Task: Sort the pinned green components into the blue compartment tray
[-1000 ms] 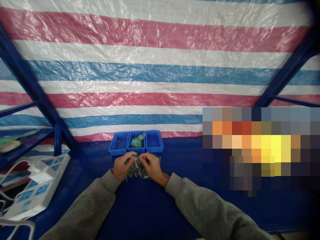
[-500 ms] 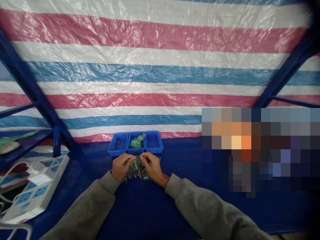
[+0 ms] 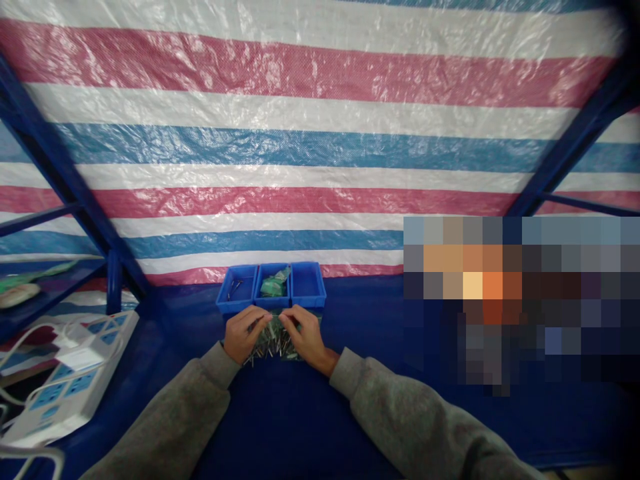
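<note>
My left hand (image 3: 245,335) and my right hand (image 3: 303,335) meet over the near side of three small blue bins, each with thumb and forefinger pinched together. What the fingertips hold is too small to make out. Below and between them lies a heap of thin metal pieces (image 3: 270,348), like screws or pins, with clear greenish plastic around it. A few similar pieces rest in the left bin (image 3: 225,305). Green plastic packets (image 3: 274,285) fill the middle bin (image 3: 273,302), while the right bin (image 3: 306,301) shows its blue floor.
A white power strip (image 3: 95,380) with plugs and white cables stands to the left. Blue frame posts (image 3: 114,283) rise at both sides. Striped plastic sheeting (image 3: 300,153) hangs behind the blue table (image 3: 300,427). Pixelation hides the area on the right.
A thin sliver that bridged the fingertips no longer shows clearly between them. The hands, bins and heap have hardly moved.
</note>
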`<state>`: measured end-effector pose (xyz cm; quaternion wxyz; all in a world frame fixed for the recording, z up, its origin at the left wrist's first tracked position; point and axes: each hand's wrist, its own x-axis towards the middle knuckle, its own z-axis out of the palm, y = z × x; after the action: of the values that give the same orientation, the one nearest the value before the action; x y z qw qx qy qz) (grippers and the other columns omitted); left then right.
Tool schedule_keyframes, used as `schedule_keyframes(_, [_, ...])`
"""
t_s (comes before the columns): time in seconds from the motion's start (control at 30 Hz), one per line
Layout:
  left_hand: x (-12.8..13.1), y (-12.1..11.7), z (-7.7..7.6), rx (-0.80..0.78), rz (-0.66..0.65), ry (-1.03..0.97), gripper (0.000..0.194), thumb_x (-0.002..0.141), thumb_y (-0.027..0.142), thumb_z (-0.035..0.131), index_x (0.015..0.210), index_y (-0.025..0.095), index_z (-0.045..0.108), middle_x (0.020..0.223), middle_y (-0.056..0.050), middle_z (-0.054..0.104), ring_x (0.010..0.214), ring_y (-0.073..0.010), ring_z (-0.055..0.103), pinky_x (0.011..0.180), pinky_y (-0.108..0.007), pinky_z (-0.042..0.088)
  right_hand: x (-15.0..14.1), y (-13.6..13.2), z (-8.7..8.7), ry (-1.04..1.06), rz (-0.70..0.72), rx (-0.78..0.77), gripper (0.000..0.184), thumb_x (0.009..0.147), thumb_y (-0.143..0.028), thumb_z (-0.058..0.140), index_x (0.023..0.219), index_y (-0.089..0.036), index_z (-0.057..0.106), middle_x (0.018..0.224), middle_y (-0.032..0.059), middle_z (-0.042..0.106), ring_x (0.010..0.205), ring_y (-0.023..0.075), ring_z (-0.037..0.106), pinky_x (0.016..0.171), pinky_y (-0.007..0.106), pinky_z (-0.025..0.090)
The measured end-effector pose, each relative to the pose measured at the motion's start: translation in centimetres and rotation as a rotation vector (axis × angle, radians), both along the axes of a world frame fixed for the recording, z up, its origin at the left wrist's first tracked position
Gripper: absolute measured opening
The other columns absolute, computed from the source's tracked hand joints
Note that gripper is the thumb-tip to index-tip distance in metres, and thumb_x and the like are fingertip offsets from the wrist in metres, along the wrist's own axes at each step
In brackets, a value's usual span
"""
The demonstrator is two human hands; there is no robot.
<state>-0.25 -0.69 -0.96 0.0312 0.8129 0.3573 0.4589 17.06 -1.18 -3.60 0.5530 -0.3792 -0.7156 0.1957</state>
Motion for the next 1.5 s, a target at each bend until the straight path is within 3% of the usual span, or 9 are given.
schedule_keyframes(0.17, [-0.13, -0.01, -0.01, 0.076, 0.010, 0.004, 0.018, 0.086, 0.020, 0.052, 0.096, 0.018, 0.067, 0.093, -0.005, 0.070, 0.089, -0.0166, 0.064, 0.085, -0.030, 0.051, -0.05, 0.10, -0.09, 0.022, 0.002, -0.003, 0.020, 0.089, -0.027, 0.047, 0.086, -0.017, 0.065, 0.074, 0.0028, 0.060, 0.068, 0.0138, 0.054, 0.065, 0.024, 0.041])
schedule_keyframes(0.37, [-0.56, 0.00, -0.42, 0.090, 0.038, -0.005, 0.023, 0.086, 0.020, 0.052, 0.105, 0.019, 0.065, 0.101, -0.004, 0.069, 0.094, -0.0175, 0.065, 0.090, -0.032, 0.051, 0.01, 0.03, -0.01, 0.045, -0.034, -0.024, 0.021, 0.089, -0.027, 0.047, 0.086, -0.017, 0.065, 0.073, 0.0026, 0.060, 0.066, 0.0133, 0.054, 0.063, 0.024, 0.041])
schedule_keyframes(0.7, [-0.29, -0.24, 0.01, 0.019, 0.046, -0.034, 0.020, 0.087, 0.019, 0.049, 0.097, 0.017, 0.066, 0.093, -0.004, 0.070, 0.087, -0.0162, 0.066, 0.086, -0.028, 0.050, -0.02, -0.10, -0.21, 0.067, -0.068, -0.048, 0.016, 0.085, -0.025, 0.049, 0.075, -0.017, 0.059, 0.065, -0.0004, 0.054, 0.057, 0.0114, 0.049, 0.057, 0.023, 0.039])
schedule_keyframes(0.9, [-0.42, -0.07, -0.15, 0.045, 0.029, -0.028, 0.023, 0.087, 0.017, 0.049, 0.105, 0.018, 0.064, 0.095, -0.006, 0.067, 0.088, -0.0159, 0.063, 0.083, -0.028, 0.049, -0.05, -0.19, -0.16, 0.042, -0.067, -0.053, 0.010, 0.078, -0.017, 0.051, 0.069, -0.017, 0.056, 0.061, -0.0024, 0.051, 0.055, 0.0102, 0.046, 0.056, 0.022, 0.037])
schedule_keyframes(1.13, [-0.64, 0.30, -0.75, 0.063, 0.093, -0.073, 0.018, 0.081, 0.022, 0.061, 0.099, 0.018, 0.064, 0.079, -0.003, 0.066, 0.068, -0.0129, 0.060, 0.069, -0.026, 0.050, -0.14, -0.08, -0.29, 0.019, -0.075, -0.057, 0.010, 0.073, -0.014, 0.052, 0.064, -0.018, 0.053, 0.060, -0.0034, 0.049, 0.055, 0.0099, 0.045, 0.056, 0.021, 0.036])
schedule_keyframes(1.33, [-0.49, 0.52, -0.57, 0.101, 0.007, -0.033, 0.017, 0.085, 0.016, 0.055, 0.095, 0.020, 0.067, 0.088, -0.004, 0.067, 0.084, -0.0149, 0.061, 0.079, -0.028, 0.049, -0.14, 0.02, -0.38, 0.039, -0.055, -0.065, 0.010, 0.079, -0.018, 0.050, 0.072, -0.017, 0.057, 0.063, -0.0020, 0.053, 0.056, 0.0107, 0.047, 0.057, 0.022, 0.037])
schedule_keyframes(1.5, [-0.43, 0.71, -0.83, 0.065, 0.014, -0.015, 0.019, 0.086, 0.017, 0.053, 0.099, 0.020, 0.066, 0.088, -0.003, 0.068, 0.082, -0.0138, 0.062, 0.078, -0.027, 0.049, -0.12, 0.01, -0.31, 0.044, -0.039, -0.056, 0.013, 0.083, -0.023, 0.048, 0.077, -0.017, 0.058, 0.065, -0.0011, 0.054, 0.057, 0.0112, 0.048, 0.057, 0.022, 0.038])
